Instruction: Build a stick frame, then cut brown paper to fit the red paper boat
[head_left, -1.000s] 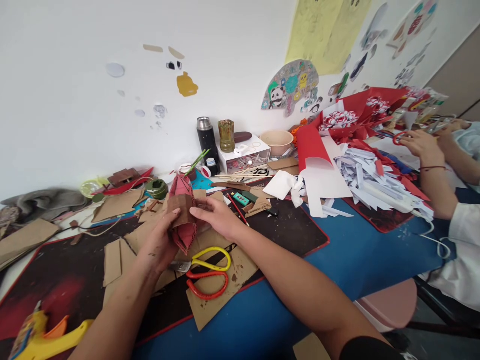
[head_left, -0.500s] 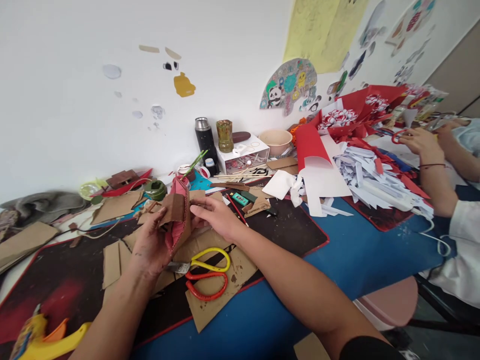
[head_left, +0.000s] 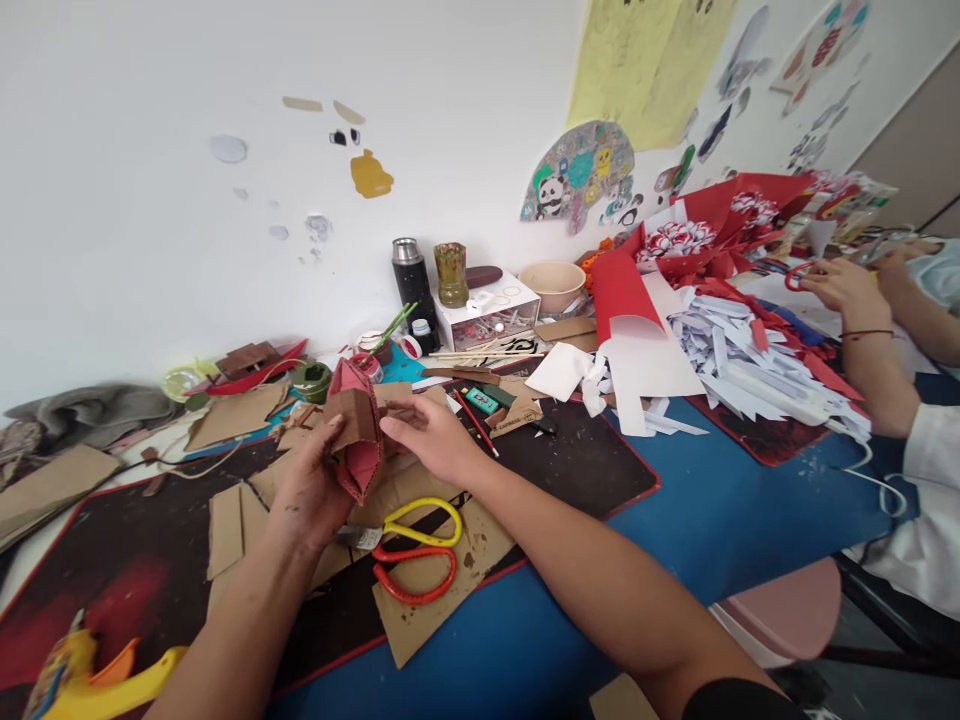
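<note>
My left hand [head_left: 311, 490] is closed round a small cardboard boat [head_left: 358, 462], its thumb on a brown cardboard strip [head_left: 352, 420] that spans the boat. The boat is pinkish red inside, with pointed ends and bare corrugated edges. My right hand [head_left: 431, 435] is at the boat's right side, thumb and fingertips at its edge; part of those fingers is hidden. Just below the boat lie scissors [head_left: 420, 550] with one yellow and one red handle, their blades partly covered by my left hand. Brown-stained cardboard [head_left: 442, 590] lies under them.
A yellow glue gun [head_left: 105, 680] lies at the lower left. Cardboard scraps [head_left: 232, 530], a green cutter [head_left: 480, 400] and a black flask [head_left: 410, 280] are around the mats. At right, a co-worker's hand [head_left: 840, 285] holds a red-handled tool beside white paper strips [head_left: 735, 350].
The boat has turned in my hands, so its red inside and lower tip now face me more. My right hand stays at its side. The view has shifted slightly.
</note>
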